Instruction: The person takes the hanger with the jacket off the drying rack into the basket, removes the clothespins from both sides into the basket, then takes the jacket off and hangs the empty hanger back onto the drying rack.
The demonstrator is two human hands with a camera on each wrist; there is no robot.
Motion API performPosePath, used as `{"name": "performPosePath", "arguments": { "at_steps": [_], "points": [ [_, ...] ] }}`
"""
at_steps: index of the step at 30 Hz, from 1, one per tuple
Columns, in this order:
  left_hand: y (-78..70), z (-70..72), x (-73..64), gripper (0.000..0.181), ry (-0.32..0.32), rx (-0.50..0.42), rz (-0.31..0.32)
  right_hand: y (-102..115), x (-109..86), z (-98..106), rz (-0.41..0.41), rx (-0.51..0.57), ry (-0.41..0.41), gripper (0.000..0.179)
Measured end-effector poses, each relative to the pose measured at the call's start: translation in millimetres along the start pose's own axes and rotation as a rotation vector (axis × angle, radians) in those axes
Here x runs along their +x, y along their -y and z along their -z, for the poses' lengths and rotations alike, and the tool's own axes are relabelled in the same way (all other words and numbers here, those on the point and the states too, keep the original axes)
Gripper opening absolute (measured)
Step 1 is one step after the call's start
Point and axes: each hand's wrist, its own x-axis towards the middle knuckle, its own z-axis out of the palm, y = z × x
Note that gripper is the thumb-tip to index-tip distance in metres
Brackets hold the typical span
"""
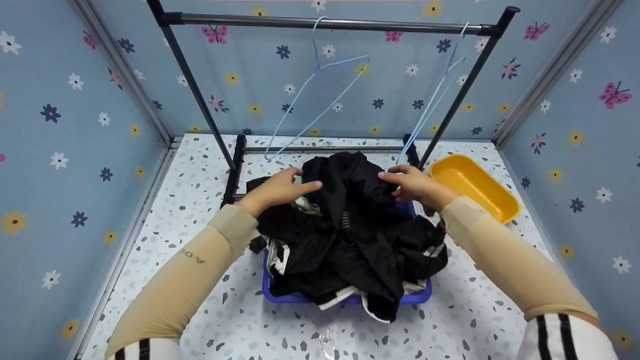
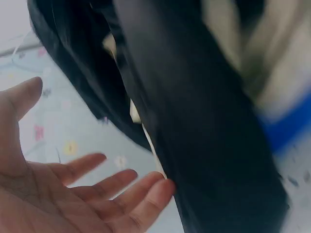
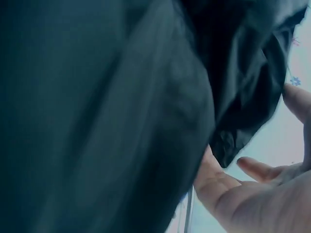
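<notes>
A black jacket [image 1: 345, 250] with a white zipper edge lies heaped over a blue basket [image 1: 285, 298], with white cloth showing at its sides. My left hand [image 1: 277, 190] is at the heap's upper left, thumb and fingers spread. In the left wrist view, the left hand [image 2: 73, 199] has its fingertips against or very close to the edge of the black fabric [image 2: 204, 121]. On the upper right side, my right hand [image 1: 417, 184] has its fingers loosely extended beside the jacket. The right wrist view shows the right hand [image 3: 265, 194] with some fingertips partly hidden behind dark fabric [image 3: 141, 121].
Behind the basket stands a black garment rack [image 1: 280, 21]. Two light blue hangers, one left [image 1: 295, 100] and one right [image 1: 434, 107], hang from its bar. A yellow tub [image 1: 475, 185] sits on the speckled surface at right. Flower-patterned walls [image 1: 55, 115] enclose the space.
</notes>
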Motion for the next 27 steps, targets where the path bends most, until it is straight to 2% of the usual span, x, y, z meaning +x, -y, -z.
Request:
{"name": "performPosePath", "arguments": {
  "at_steps": [2, 5, 9, 12, 14, 16, 18, 19, 23, 25, 27],
  "points": [
    [-10.2, -5.3, 3.7, 0.104, 0.018, 0.003, 0.008, 3.3, 3.7, -7.0, -0.017, -0.004, 0.005, 0.08],
    [-21.2, -13.0, 9.6, 0.1, 0.051, 0.014, -0.034, 7.1, 7.7, -17.8, -0.003, -0.011, 0.004, 0.075],
    [-30.3, -20.9, 15.8, 0.092, 0.049, 0.093, -0.091, 8.8, 9.6, -26.8, 0.082, -0.06, -0.016, 0.064],
    [-33.4, -23.9, 18.3, 0.097, 0.014, 0.169, -0.07, 8.4, 10.1, -29.0, 0.154, -0.066, -0.031, 0.055],
    [-32.7, -24.4, 19.9, 0.085, -0.015, 0.195, -0.064, 8.1, 9.4, -28.6, 0.188, -0.035, -0.026, 0.051],
    [-29.9, -24.0, 21.2, 0.056, -0.057, 0.209, -0.057, 7.8, 8.1, -27.9, 0.215, 0.016, -0.013, 0.047],
    [-25.8, -22.8, 22.6, 0.019, -0.094, 0.185, -0.051, 7.3, 5.7, -26.9, 0.24, 0.097, 0.015, 0.042],
    [-24.2, -21.8, 22.4, 0.01, -0.112, 0.168, -0.048, 7.0, 4.3, -26.7, 0.255, 0.148, 0.033, 0.04],
    [-19.2, -17.3, 16.3, 0.014, -0.164, 0.052, -0.061, 4.7, -4.3, -27.0, 0.334, 0.322, 0.125, 0.046],
    [-18.4, -14.5, 9.9, 0.021, -0.169, -0.003, -0.099, 3.5, -10.7, -26.4, 0.391, 0.34, 0.164, 0.05],
    [-17.2, -12.1, 3.6, 0.028, -0.16, -0.053, -0.167, 3.0, -18.1, -24.7, 0.45, 0.301, 0.186, 0.051]
  ]
}}
